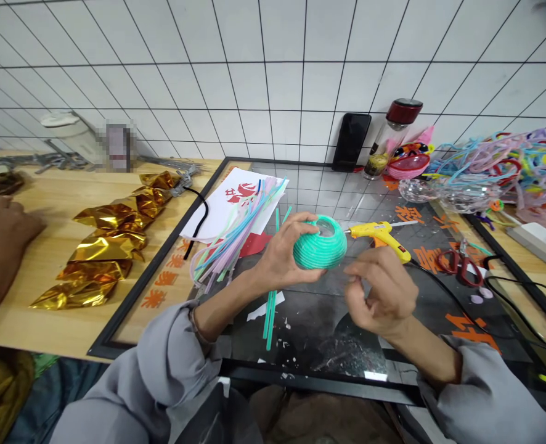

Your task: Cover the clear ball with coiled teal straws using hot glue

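Observation:
My left hand (289, 250) is wrapped round a rounded green pot (321, 246) that looks coiled from fuzzy pipe cleaners, its round opening tipped upward. Just right of the pot, apart from it, hovers my right hand (381, 290), its fingers curled in; whether anything is between them I cannot make out. Behind that hand lies a yellow hot glue gun (379, 235), its nozzle pointing left toward the pot. Several green pipe cleaners (270, 320) rest on the dark glass below my left wrist. A bundle of pastel pipe cleaners (240, 231) lies to the left, over white paper (224, 191).
Red-handled scissors (462, 268) and black cords are at the right, near a white power strip (538, 243). A colourful pipe-cleaner heap (499, 166), a bottle (393, 135) and a phone (351, 140) stand behind. At left are gold foil (101, 246) and another person's hand (5, 228).

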Tool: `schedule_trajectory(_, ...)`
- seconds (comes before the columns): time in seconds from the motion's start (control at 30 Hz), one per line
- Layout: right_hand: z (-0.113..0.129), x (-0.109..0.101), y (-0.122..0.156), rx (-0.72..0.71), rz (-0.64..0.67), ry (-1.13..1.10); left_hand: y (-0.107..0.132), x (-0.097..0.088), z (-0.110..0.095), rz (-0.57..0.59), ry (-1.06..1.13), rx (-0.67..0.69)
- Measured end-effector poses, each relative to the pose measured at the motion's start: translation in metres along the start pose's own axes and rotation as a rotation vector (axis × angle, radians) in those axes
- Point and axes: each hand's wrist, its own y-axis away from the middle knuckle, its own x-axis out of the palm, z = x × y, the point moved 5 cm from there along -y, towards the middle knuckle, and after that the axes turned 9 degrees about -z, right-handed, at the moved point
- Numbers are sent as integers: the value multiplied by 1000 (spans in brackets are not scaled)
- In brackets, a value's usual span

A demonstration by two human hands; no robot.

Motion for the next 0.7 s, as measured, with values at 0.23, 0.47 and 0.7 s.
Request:
schedule_trajectory(0.23,11,45,27,-197,517,-10,-12,-18,6,-82,-78,-33)
schedule_trajectory(0.47,19,92,53,-218,902,-91,-13,-13,4,-62,-41,-45)
schedule_trajectory(0.7,26,96,54,-382,910,-22,-9,-9,-1,-60,-18,-56)
